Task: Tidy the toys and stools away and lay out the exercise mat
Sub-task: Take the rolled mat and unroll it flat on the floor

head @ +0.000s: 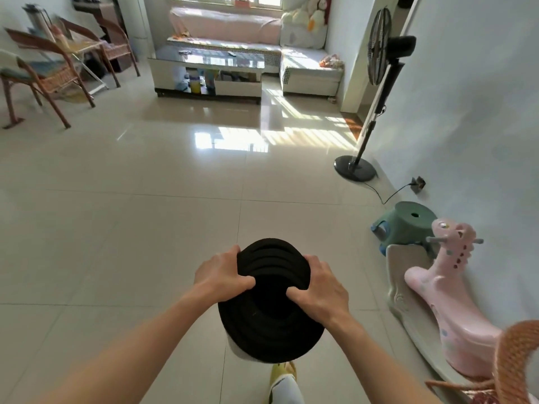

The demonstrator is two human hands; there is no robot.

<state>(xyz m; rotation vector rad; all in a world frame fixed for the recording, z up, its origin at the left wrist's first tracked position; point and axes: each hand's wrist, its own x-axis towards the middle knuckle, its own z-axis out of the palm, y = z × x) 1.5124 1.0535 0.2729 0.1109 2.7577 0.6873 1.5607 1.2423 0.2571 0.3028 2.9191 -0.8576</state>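
Sunlit glossy tiled floor [145, 176], sofa [233, 27] under windows, glass coffee table [210, 61].

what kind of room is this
Most likely a home living room: a covered sofa under the window, a glass-topped coffee table before it, and a pink rocking horse by the wall. Both hands hold a rolled black mat.

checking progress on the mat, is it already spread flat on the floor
No, the black exercise mat is rolled up and held above the tiled floor, gripped by the left hand and the right hand.
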